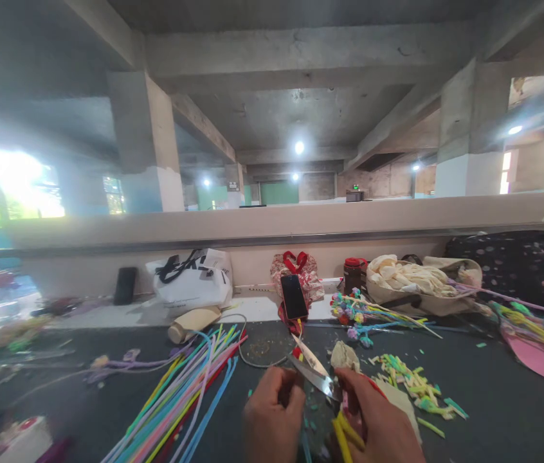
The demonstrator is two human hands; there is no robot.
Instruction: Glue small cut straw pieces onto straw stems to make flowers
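My right hand (pixel 375 418) is closed around a pair of scissors (pixel 319 381), whose blades are parted and point up and left. A bit of red handle shows by the fingers. Yellow fuzzy strips (pixel 343 440) stick out below that hand; whether it grips them I cannot tell. My left hand (pixel 274 411) is pinched together just left of the blades, and what it holds is hidden. A bundle of colourful chenille stems (pixel 188 399) lies to its left. Small green and yellow cut pieces (pixel 409 382) are scattered to the right of the scissors.
Behind the hands, a phone (pixel 294 297) leans on a patterned red bag (pixel 308 270), with a cable (pixel 247 363) curving over the dark table. A white bag (pixel 195 283), fuzzy flower stems (pixel 356 315), a dark bottle (pixel 353 276) and a cloth-filled beige bag (pixel 411 296) line the back partition.
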